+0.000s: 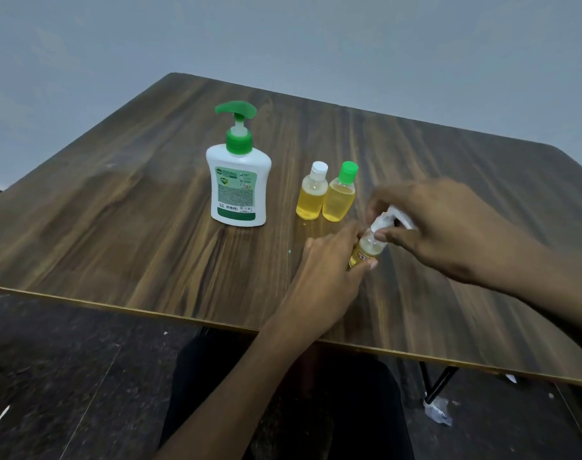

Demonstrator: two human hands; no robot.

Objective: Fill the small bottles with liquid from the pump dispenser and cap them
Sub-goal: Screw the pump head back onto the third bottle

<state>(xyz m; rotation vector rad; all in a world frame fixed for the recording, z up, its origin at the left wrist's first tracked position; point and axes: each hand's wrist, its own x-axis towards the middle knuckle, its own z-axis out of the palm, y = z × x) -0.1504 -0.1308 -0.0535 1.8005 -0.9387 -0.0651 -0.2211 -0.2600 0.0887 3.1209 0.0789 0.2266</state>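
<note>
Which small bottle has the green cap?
The right-hand standing bottle; its neighbour has a white cap, and the held one's is white too.

Wooden table (117,210), grey wall (283,34), dark floor (67,360).

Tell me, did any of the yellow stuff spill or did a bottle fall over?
No spill shows on the table. The pump dispenser and two capped small bottles stand upright. The third bottle leans, but only because both hands hold it. One tiny pale speck lies nearby.
</note>
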